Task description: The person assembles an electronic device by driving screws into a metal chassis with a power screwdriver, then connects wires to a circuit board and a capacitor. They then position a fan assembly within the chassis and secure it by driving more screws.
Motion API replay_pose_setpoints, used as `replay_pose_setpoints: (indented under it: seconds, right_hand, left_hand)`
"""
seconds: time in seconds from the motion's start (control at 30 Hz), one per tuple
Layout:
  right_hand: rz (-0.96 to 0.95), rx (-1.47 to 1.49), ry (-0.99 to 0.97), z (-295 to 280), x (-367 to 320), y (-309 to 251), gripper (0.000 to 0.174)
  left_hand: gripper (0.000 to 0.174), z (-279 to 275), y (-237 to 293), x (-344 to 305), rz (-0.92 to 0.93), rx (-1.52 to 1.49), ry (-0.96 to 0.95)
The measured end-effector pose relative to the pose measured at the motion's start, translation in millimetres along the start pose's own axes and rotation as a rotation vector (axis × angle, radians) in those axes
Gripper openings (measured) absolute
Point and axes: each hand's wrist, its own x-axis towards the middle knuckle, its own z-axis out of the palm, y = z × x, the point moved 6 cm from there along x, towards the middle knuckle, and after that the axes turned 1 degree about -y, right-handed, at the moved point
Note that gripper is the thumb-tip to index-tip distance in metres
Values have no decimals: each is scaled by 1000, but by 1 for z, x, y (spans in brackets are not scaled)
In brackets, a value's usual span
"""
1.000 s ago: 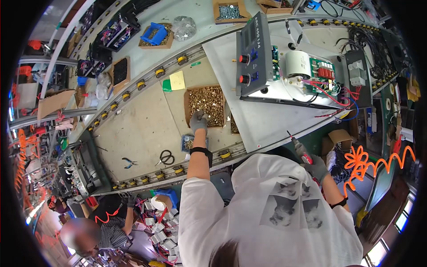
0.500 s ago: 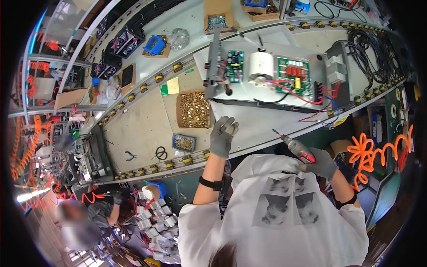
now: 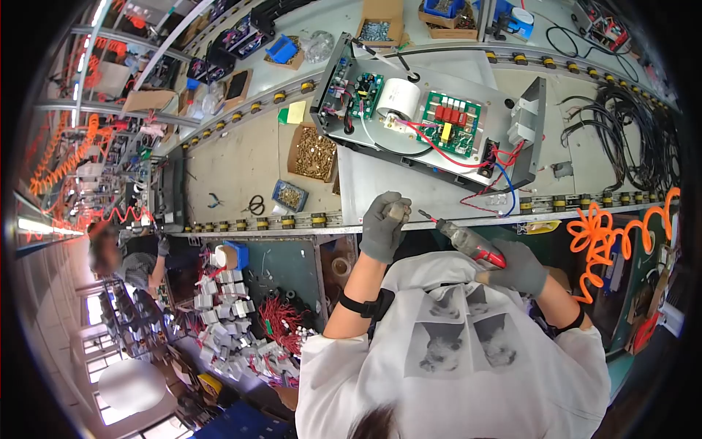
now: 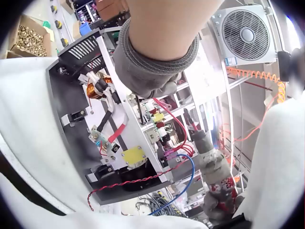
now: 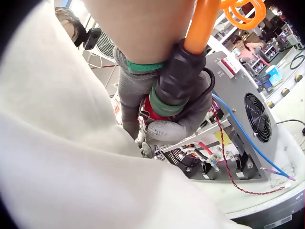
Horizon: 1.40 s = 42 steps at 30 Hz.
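Note:
In the head view my left hand, gloved, is raised at the table's front edge, its fingers curled around small brass-coloured pieces, partly hidden by the fingers. My right hand grips a power screwdriver; its bit points toward the left hand without touching it. Behind both hands lies the machine chassis with a white cylinder and a green circuit board. In the left wrist view the left glove covers part of the chassis. An orange hose joins the screwdriver in the right wrist view.
A box of brass pieces and a blue tray stand left of the chassis. Pliers and scissors lie farther left. Black cables spread at right. A roller rail edges the table.
My left hand has left the box of brass pieces and come right, near the screwdriver tip. The right hand keeps hold of the screwdriver, now nearer the left hand. The head view has turned.

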Motion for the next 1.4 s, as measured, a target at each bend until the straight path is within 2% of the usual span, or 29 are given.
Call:
replay_pose_setpoints:
  seconds: [0.07, 0.2, 0.27, 0.4, 0.47, 0.7, 0.77, 0.8, 0.87, 0.9, 1.0, 1.17, 1.3, 1.37, 1.4]
  right_hand:
    - [-12, 27, -37, -4, 3, -6, 54]
    - [-90, 37, -79, -4, 11, -15, 52]
    - [-74, 28, -86, -3, 15, -15, 53]
    - [-5, -8, -116, -2, 21, -13, 56]
    - [-2, -22, -113, -3, 24, -14, 57]
    - [75, -76, -149, -5, 29, -15, 60]
    - [74, -74, -142, -4, 31, -14, 60]
    - [71, -74, -138, -4, 32, -14, 60]
    - [71, -81, -139, -6, 33, -20, 59]
    - [69, -87, -141, -7, 33, -23, 59]
    - [36, -50, -116, -3, 36, -22, 57]
    - [-57, 9, -25, 2, 41, -21, 54]
    - [-85, 42, 12, 3, 42, -25, 52]
    - [-78, 36, 18, 3, 43, -26, 52]
    - [-76, 26, 22, 3, 43, -27, 51]
  left_hand:
    - [20, 4, 0, -1, 57, -15, -104]
    - [23, 8, 9, -2, 46, 89, -101]
    - [23, 10, 16, -2, 49, 240, -116]
    - [22, 10, 24, 3, 53, 310, -158]
    - [18, 10, 27, 4, 79, 425, -116]
    - [12, 13, 29, 7, 135, 306, -14]
    - [12, 13, 34, 7, 51, 456, 47]
    - [12, 13, 39, 8, 51, 455, 44]
    - [14, 10, 40, 12, -97, 600, 26]
    - [14, 10, 41, 13, -97, 600, 25]
    - [18, 13, 48, 16, -58, 588, 15]
    - [21, 9, 45, 26, 0, 243, -138]
    - [18, 2, 40, 32, -5, 138, -190]
    - [16, -3, 28, 35, -156, -33, -223]
    - [16, -3, 28, 36, -161, -30, -228]
